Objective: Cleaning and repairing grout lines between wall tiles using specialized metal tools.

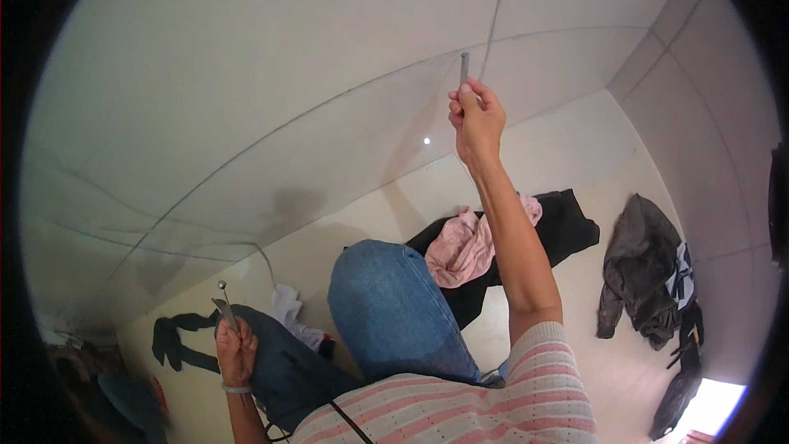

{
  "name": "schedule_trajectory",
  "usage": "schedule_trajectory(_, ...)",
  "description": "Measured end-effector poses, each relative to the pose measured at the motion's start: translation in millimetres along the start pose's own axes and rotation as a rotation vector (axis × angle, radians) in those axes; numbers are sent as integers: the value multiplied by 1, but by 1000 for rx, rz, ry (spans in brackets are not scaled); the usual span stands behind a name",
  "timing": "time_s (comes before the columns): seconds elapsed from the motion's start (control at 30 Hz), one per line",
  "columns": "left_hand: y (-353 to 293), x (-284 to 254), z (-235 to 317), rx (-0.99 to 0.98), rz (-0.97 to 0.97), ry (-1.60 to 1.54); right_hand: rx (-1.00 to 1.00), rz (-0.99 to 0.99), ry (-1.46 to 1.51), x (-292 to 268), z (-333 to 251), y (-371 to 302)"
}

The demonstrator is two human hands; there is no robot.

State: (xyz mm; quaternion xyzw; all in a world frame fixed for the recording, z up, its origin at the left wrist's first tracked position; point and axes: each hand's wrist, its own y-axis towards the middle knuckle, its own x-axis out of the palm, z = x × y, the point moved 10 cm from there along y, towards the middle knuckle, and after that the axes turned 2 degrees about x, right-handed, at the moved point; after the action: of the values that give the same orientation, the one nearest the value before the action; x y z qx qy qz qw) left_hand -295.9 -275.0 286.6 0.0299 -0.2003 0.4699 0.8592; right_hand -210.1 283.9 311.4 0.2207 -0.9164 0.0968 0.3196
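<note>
My right hand [478, 119] is raised before the wall, its thumb and fingers pinching a narrow, flat grey strip [464, 68] that points upward. Whether the strip's tip touches the wall I cannot tell. Low at the left, beside my dark-trousered leg, my left hand [236, 347] is closed around a thin metal rod with a round ball tip [223, 285]. A flat grey piece with a pointed end [223, 309] sticks out of the same fist. The fingers hide the lower ends of both. A bracelet circles my left wrist.
Ahead stands a pale tiled wall [329, 57] with dark joint lines and a small bright spot [426, 141]. On the floor lie pink cloth [460, 248] on black clothing [567, 226], dark grey clothing [641, 267], white cloth [289, 312] and black cloth [168, 341]. My bent knee [382, 304] rises centrally.
</note>
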Motion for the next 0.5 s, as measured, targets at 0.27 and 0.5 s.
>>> schedule_trajectory(0.27,1,-3,-1,18,-10,-1,-43,13,38,3,-10,7)
schedule_trajectory(0.5,-2,-1,-1,8,5,6,-72,68,-38,1,-12,8)
